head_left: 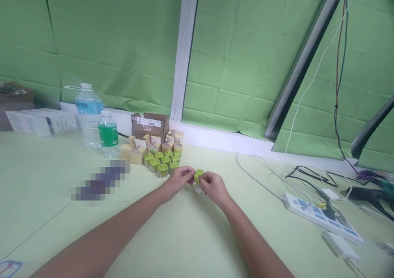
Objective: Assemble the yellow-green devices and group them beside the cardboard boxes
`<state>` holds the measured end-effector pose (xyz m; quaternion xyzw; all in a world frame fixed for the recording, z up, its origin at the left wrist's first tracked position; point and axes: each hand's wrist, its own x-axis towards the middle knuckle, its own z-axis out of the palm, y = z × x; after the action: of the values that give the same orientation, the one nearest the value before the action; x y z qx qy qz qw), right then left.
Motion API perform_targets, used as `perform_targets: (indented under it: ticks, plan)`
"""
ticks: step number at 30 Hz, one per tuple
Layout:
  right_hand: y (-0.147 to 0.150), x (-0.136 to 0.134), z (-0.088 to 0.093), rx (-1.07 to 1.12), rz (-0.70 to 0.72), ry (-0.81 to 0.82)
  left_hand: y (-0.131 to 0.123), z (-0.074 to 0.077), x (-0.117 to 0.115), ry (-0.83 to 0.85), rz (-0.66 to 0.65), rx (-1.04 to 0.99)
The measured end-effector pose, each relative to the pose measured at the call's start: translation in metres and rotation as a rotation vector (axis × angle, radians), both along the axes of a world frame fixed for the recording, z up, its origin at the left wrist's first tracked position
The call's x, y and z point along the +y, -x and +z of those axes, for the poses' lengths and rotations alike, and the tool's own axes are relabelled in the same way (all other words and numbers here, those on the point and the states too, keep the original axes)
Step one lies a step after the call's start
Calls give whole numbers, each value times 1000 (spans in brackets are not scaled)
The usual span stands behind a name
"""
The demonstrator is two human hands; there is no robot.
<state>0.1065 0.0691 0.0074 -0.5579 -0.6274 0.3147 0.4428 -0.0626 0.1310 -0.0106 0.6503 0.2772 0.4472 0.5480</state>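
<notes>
Out over the table, a small green lid-like piece (198, 176) sits between my two hands. My right hand (214, 187) pinches it from the right with thumb and forefinger. My left hand (181, 178) has its fingers closed at the piece's left edge. Just below it shows a whitish, see-through bit (198, 189), too blurred to name. Beside my left hand, several small clear containers with green lids (162, 169) and yellow loops stand in a cluster. Small opened tan cardboard boxes (138, 154) stand right behind them.
A brown carton (150, 125) is at the back. Left of it stand a small water bottle (108, 135) and a large one (89, 120), then white boxes (43, 121). On the right lie a power strip (320, 217), a white adapter (341, 245) and tangled cables (310, 175). A blurred patch covers something at left.
</notes>
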Motion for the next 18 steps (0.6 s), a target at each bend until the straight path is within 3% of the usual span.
perform_targets:
  ticks: [7,18]
  plan:
    - [1,-4,4,-135,-16,-23,1,4,-2,-50,7,62]
    - [-4,3,0,32,8,60,5,7,-1,-112,3,87]
